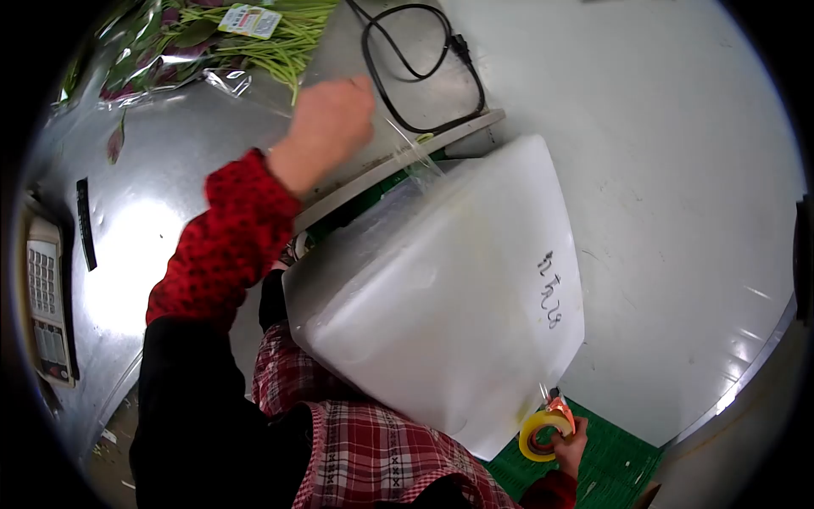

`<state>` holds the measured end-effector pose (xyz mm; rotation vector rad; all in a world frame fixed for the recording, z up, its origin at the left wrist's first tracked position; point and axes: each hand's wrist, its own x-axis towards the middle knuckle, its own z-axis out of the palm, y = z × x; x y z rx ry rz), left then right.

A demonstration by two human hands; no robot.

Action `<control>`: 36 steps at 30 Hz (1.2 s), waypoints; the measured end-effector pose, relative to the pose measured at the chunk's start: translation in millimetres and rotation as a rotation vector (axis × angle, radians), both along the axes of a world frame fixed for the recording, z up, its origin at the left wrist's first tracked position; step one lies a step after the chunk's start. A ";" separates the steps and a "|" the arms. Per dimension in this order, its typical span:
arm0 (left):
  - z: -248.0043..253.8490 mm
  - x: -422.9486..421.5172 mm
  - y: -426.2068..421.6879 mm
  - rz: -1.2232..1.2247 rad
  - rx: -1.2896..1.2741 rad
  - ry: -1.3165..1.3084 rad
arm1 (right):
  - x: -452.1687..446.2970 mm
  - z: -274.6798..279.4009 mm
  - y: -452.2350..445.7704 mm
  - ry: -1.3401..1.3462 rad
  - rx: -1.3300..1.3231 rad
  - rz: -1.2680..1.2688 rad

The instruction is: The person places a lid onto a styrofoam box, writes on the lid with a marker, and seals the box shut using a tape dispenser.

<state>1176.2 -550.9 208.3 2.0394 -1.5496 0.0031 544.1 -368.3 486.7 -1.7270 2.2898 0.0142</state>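
A large white foam box (458, 297) with black handwriting on one face stands tilted in front of my body. At its lower right corner, my right hand (571, 448) is closed around a tape dispenser (543, 434) with an orange part and a yellowish roll. Clear tape runs from the dispenser toward the box. Beyond the box's far left edge my left hand (332, 127) is closed in a fist above the metal table, slightly blurred. Whatever its fingers may hold is hidden. Near it, a strip of clear tape (415, 154) sticks up from the box edge.
Bagged leafy greens (280, 51) with a label lie on the metal table (203, 136) at upper left. A coiled black power cable (475, 76) rests near the table's edge. A scale (47, 297) stands at far left. Green crates (615, 458) show below the box.
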 end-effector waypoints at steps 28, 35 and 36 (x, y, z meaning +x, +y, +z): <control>-97.9 -129.2 51.2 0.150 0.308 0.745 | -26.8 -27.8 -19.4 0.089 0.076 0.025; -106.9 -128.9 52.7 0.195 0.287 0.905 | -37.0 -21.4 -24.9 0.079 0.085 0.047; -110.1 -125.1 54.9 0.159 0.289 0.993 | -38.1 -23.3 -24.8 0.077 0.073 0.056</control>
